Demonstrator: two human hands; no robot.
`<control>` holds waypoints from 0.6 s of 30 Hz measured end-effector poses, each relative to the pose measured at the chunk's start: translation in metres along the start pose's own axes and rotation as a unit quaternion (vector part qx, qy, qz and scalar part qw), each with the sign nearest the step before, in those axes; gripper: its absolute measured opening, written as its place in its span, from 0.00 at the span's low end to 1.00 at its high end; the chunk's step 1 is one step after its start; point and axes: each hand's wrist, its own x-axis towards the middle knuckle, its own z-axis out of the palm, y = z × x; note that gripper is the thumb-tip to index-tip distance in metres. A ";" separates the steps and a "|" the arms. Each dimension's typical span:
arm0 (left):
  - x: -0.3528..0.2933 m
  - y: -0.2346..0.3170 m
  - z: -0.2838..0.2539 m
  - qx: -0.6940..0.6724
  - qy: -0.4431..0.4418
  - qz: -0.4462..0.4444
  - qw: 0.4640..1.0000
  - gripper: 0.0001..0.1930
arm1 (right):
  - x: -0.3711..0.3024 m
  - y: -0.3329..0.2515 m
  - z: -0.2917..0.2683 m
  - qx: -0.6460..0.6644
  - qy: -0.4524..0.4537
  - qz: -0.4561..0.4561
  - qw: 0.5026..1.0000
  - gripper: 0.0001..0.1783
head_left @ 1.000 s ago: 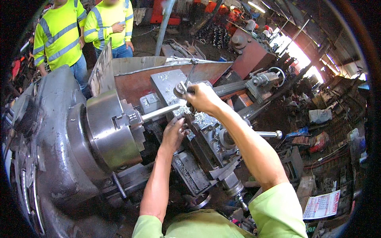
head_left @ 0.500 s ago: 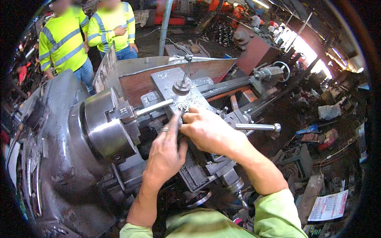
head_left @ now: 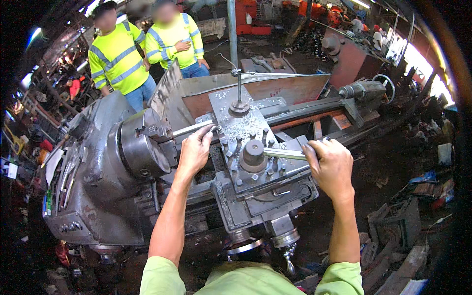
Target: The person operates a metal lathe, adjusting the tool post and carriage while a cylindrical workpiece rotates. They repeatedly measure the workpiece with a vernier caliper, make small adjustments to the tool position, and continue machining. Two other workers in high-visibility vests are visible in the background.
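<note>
A glossy, smooth grey metal chuck (head_left: pixel 142 152) gleams beside a scuffed, grey-painted metal housing (head_left: pixel 101 142), as a bright, smooth round metal bar (head_left: pixel 191 129) and a shiny silver metal lever (head_left: pixel 285 154) catch light near a rough, chip-strewn grey metal plate (head_left: pixel 223 100); a fluorescent yellow shirt (head_left: pixel 113 49) is matt cloth.

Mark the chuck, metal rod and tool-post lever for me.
Chuck (head_left: pixel 139 148), head view: on its cylindrical side.
Metal rod (head_left: pixel 191 129), head view: middle of its length.
Tool-post lever (head_left: pixel 284 154), head view: on its shaft.
</note>
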 end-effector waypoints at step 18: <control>0.018 0.029 0.010 0.247 0.050 0.068 0.965 0.18 | -0.008 0.011 0.006 0.066 0.060 -0.034 0.995 0.11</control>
